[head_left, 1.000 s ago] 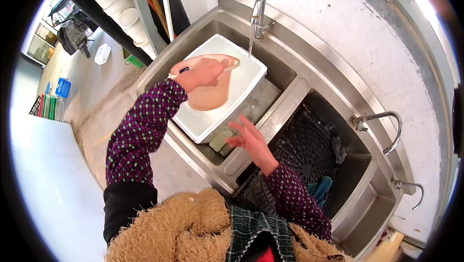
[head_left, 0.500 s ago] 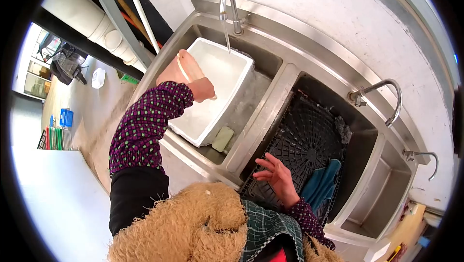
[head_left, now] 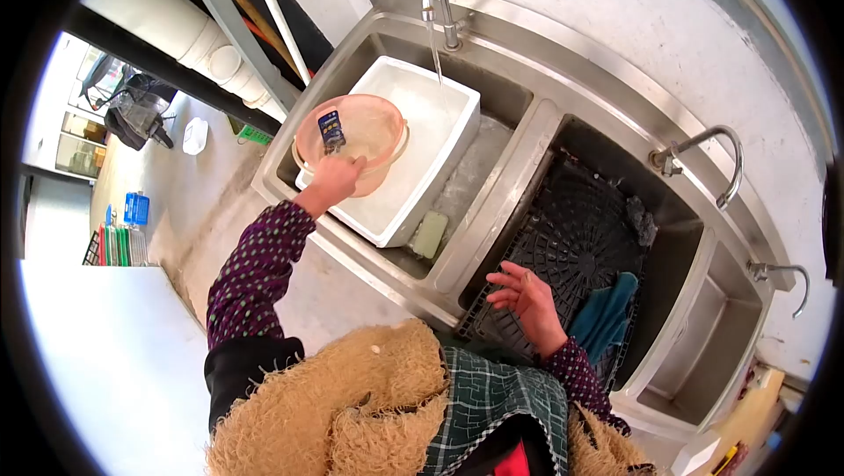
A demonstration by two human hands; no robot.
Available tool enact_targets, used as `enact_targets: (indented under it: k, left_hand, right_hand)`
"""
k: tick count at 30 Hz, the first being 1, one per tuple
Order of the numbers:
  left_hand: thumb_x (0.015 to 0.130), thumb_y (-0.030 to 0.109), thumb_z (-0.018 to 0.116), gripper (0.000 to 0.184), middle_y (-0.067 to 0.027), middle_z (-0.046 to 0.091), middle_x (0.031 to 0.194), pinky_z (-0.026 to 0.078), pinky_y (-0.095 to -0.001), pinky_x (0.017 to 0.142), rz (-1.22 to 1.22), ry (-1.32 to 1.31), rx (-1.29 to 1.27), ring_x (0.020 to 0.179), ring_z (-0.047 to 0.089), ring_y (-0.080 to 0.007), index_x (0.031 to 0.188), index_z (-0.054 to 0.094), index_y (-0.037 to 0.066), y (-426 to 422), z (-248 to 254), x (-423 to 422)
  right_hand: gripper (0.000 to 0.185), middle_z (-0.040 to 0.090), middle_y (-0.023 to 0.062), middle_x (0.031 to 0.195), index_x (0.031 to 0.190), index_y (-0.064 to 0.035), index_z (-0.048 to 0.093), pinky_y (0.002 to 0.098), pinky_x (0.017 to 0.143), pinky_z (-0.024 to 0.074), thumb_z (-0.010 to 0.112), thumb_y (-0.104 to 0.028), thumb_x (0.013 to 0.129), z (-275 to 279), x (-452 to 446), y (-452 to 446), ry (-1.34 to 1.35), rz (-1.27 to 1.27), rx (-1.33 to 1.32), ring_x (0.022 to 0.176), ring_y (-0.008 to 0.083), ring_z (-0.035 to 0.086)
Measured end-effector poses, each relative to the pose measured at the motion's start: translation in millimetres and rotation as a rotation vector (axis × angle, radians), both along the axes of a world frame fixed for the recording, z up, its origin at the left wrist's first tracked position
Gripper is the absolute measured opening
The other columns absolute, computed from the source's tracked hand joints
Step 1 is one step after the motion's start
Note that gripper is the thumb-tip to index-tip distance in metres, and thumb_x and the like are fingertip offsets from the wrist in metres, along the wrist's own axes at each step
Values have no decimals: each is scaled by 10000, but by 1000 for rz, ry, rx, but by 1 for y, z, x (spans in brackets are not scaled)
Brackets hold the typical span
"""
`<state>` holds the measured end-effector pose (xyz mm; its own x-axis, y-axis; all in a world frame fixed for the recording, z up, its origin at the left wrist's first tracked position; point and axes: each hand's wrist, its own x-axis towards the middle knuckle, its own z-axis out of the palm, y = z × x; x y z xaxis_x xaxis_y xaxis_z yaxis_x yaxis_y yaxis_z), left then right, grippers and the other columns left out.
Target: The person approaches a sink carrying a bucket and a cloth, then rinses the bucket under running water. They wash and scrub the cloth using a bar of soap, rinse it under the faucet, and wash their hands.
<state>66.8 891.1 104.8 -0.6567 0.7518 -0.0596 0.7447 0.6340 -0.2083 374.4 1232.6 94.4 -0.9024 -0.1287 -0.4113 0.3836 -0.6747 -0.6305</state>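
My left hand is closed on the near rim of a pink plastic basin, with a dark blue label showing inside it. The basin's open top faces up, above the left part of a white box in the left sink. Water runs from the faucet into that box, which holds some water. My right hand hovers over the near edge of the middle sink, fingers apart and holding nothing. Beside it a teal cloth lies on a black plastic grate.
A pale green bar sits between the box and the sink wall. Two more faucets rise behind the middle and right sinks. White buckets stand beyond a grey post at upper left.
My left hand has turned the basin from its side to opening upward and drawn it slightly nearer. The right hand stays open over the middle sink. The whole view has shifted a little.
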Motion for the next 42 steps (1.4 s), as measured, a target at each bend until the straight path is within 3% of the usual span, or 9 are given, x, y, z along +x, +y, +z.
enact_targets:
  k: [9, 15, 20, 26, 28, 31, 33, 36, 42]
  left_hand:
    - [647, 58, 655, 245, -73, 584, 647, 485, -410, 552, -269, -107, 115, 634, 635, -281, 865, 551, 96, 41, 122, 55]
    - [604, 117, 701, 285, -58, 582, 717, 474, -374, 596, -712, -109, -195, 662, 626, -242, 856, 573, 86, 138, 180, 75]
    - [651, 124, 690, 133, -54, 662, 691, 500, -342, 548, -873, -135, -538, 608, 654, -243, 782, 690, 101, 252, 192, 109]
    - [651, 94, 723, 196, -5, 691, 782, 517, -360, 604, -1037, 299, -1039, 721, 661, -234, 846, 735, 110, 311, 156, 142]
    - [589, 43, 751, 264, -1, 694, 817, 511, -382, 618, -1312, 691, -1109, 758, 650, -229, 843, 735, 116, 298, 135, 124]
    - [512, 5, 768, 353, 5, 691, 824, 512, -377, 604, -1081, 597, -1333, 739, 641, -208, 843, 734, 122, 297, 145, 131]
    - [570, 32, 752, 260, -9, 685, 776, 509, -361, 581, -1030, 582, -1123, 693, 646, -208, 815, 734, 116, 268, 123, 99]
    - [688, 103, 663, 64, -56, 668, 653, 485, -388, 517, -718, 187, -619, 629, 669, -239, 716, 720, 110, 225, 145, 86]
    - [713, 123, 641, 60, -76, 656, 644, 496, -377, 561, -401, 120, -400, 637, 669, -246, 687, 693, 108, 93, 109, 30]
  right_hand:
    - [476, 638, 142, 1162, 1336, 5, 468, 297, 777, 516, 468, -339, 1007, 8, 40, 33, -53, -118, 191, 909, 198, 669]
    - [437, 640, 134, 1151, 1323, 2, 481, 278, 769, 511, 455, -311, 1018, 12, 64, 30, -9, -167, 158, 898, 182, 665]
    - [444, 639, 128, 1147, 1322, 4, 481, 282, 774, 510, 447, -321, 1021, 7, 85, 31, 0, -202, 144, 893, 172, 659]
    - [447, 644, 131, 1144, 1322, 7, 482, 284, 771, 510, 443, -320, 1021, -4, 123, 42, -9, -387, 129, 889, 174, 662]
    - [447, 647, 132, 1140, 1322, 9, 482, 284, 770, 511, 445, -318, 1020, -8, 130, 43, -13, -426, 135, 888, 174, 663]
    - [452, 652, 134, 1128, 1320, 15, 481, 285, 771, 512, 448, -318, 1017, -13, 131, 44, -5, -440, 124, 889, 174, 664]
    - [458, 652, 135, 1128, 1319, 17, 482, 285, 769, 514, 443, -327, 1019, -13, 126, 42, 7, -409, 126, 886, 172, 664]
    - [461, 654, 134, 1125, 1316, 14, 486, 283, 764, 513, 440, -336, 1018, -11, 116, 39, -7, -351, 136, 884, 170, 664]
    - [469, 657, 136, 1112, 1308, 18, 491, 283, 760, 510, 447, -347, 1015, -6, 99, 33, -48, -238, 181, 880, 178, 664]
